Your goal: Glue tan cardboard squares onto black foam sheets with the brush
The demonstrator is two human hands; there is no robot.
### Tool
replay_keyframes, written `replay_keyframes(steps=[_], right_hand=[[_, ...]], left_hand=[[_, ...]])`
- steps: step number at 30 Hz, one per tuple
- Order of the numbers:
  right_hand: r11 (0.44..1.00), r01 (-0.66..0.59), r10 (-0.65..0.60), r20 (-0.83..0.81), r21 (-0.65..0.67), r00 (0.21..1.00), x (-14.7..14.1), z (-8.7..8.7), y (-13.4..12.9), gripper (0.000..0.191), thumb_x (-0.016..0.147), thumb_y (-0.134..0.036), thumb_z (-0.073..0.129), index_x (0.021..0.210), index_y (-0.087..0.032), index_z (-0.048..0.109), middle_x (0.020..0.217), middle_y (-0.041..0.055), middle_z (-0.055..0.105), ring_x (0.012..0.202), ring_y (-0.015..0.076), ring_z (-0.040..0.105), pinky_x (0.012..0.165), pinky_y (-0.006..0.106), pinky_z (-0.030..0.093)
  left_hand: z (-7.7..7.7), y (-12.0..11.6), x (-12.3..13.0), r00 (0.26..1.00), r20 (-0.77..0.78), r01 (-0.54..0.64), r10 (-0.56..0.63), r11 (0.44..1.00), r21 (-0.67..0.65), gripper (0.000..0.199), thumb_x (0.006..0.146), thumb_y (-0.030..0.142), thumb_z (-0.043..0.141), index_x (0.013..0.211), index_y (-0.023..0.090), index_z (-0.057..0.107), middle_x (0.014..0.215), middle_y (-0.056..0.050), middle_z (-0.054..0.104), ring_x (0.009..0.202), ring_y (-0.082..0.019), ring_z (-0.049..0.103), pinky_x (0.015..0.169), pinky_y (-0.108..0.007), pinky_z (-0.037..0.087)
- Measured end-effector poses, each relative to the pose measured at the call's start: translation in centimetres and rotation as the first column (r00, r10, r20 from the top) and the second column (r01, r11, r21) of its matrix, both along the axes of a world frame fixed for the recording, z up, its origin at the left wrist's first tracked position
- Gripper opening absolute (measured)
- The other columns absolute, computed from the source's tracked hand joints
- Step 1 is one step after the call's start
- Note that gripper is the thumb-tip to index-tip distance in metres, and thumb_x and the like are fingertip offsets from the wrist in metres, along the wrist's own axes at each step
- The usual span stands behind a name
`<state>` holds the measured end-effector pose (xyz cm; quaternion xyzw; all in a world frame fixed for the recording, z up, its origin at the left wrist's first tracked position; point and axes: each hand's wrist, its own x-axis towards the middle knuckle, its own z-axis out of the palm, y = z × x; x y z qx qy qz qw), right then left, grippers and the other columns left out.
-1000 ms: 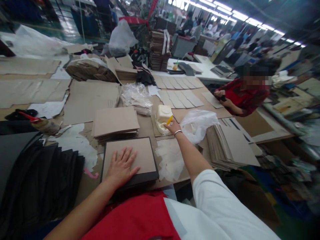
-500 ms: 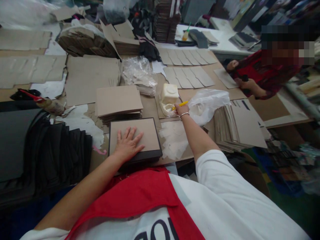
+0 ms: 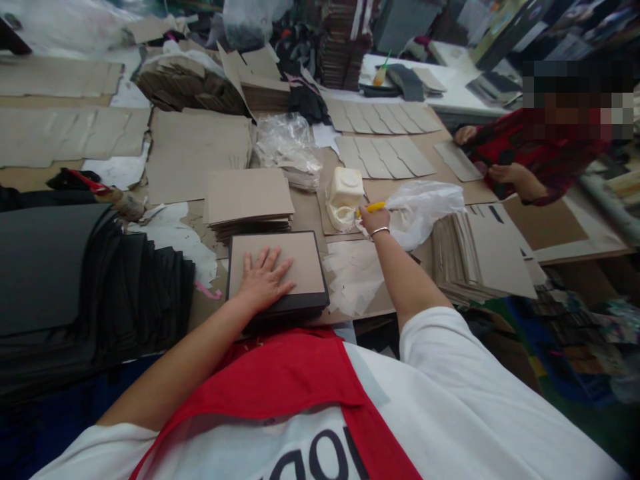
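Observation:
My left hand point(image 3: 265, 281) lies flat with fingers spread on a tan cardboard panel point(image 3: 307, 257), which rests on a black sheet point(image 3: 300, 302) atop a dark stack. Closed round a yellow-handled tool point(image 3: 376, 207), my right hand point(image 3: 374, 219) is over the mouth of a cream plastic container point(image 3: 346, 187). The tool's tip is hidden in the container's opening. Just behind the black stack sits a pile of tan boards point(image 3: 250, 197). A crumpled clear plastic bag point(image 3: 425, 207) lies right of the container.
Black folded sheets point(image 3: 45, 267) pile up at the left, near a brush with a red handle point(image 3: 90, 181). Cardboard pieces point(image 3: 480, 253) stand stacked at the right. Across the table, a person in a red sleeve point(image 3: 540, 193) handles something dark. Behind lies crumpled plastic point(image 3: 287, 143).
The whole view has shifted slightly, moving the table items a little to the right. My right hand has tilted the yellow tool a bit; my left hand still rests on the panel.

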<state>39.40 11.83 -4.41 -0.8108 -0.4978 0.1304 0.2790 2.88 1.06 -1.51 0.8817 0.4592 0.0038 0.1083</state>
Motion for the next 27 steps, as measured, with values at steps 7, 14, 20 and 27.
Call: replay_keyframes(steps=[7, 14, 20, 27], right_hand=[[0.893, -0.405, 0.449, 0.319, -0.196, 0.835, -1.8, 0.6, -3.5, 0.032, 0.08, -0.033, 0.053, 0.103, -0.019, 0.07, 0.098, 0.0103, 0.067, 0.086, 0.021, 0.061, 0.079, 0.032, 0.045], [0.872, -0.481, 0.49, 0.198, -0.095, 0.849, -0.4, 2.2, -4.3, 0.023, 0.076, -0.028, 0.059, 0.093, -0.019, 0.072, 0.094, 0.0088, 0.07, 0.086, 0.0199, 0.063, 0.082, 0.033, 0.048], [0.973, 0.185, -0.1, -0.474, 0.137, 0.875, -1.2, 1.8, -3.7, 0.016, 0.071, -0.029, 0.064, 0.083, -0.018, 0.067, 0.064, -0.0007, 0.066, 0.054, 0.0119, 0.062, 0.057, 0.025, 0.054], [0.877, 0.479, -0.344, -0.649, 0.036, 0.678, -2.9, -1.6, -2.8, 0.014, 0.077, -0.026, 0.052, 0.065, -0.019, 0.053, 0.045, -0.0039, 0.052, 0.042, 0.0118, 0.059, 0.043, 0.023, 0.053]], left_hand=[[0.6, 0.1, -0.3, 1.0, -0.003, -0.014, 0.014, 0.999, -0.051, 0.063, 0.085, 0.062, 0.04, 0.141, 0.035, 0.035, 0.155, -0.007, 0.022, 0.142, -0.031, 0.014, 0.109, -0.063, 0.002], [0.5, -0.2, -0.2, 0.999, 0.046, -0.017, 0.017, 1.0, 0.001, 0.06, 0.085, 0.06, 0.042, 0.139, 0.034, 0.04, 0.153, -0.008, 0.026, 0.141, -0.031, 0.019, 0.109, -0.063, 0.002], [-0.4, -0.1, -0.2, 0.996, 0.095, -0.005, 0.0, 0.999, 0.049, 0.057, 0.084, 0.056, 0.046, 0.136, 0.033, 0.044, 0.15, -0.008, 0.034, 0.139, -0.031, 0.025, 0.109, -0.062, 0.006], [-0.7, -1.5, -1.3, 0.985, 0.174, -0.014, -0.015, 0.986, 0.164, 0.044, 0.09, 0.045, 0.042, 0.125, 0.024, 0.057, 0.137, -0.01, 0.051, 0.13, -0.028, 0.041, 0.111, -0.051, 0.022]])
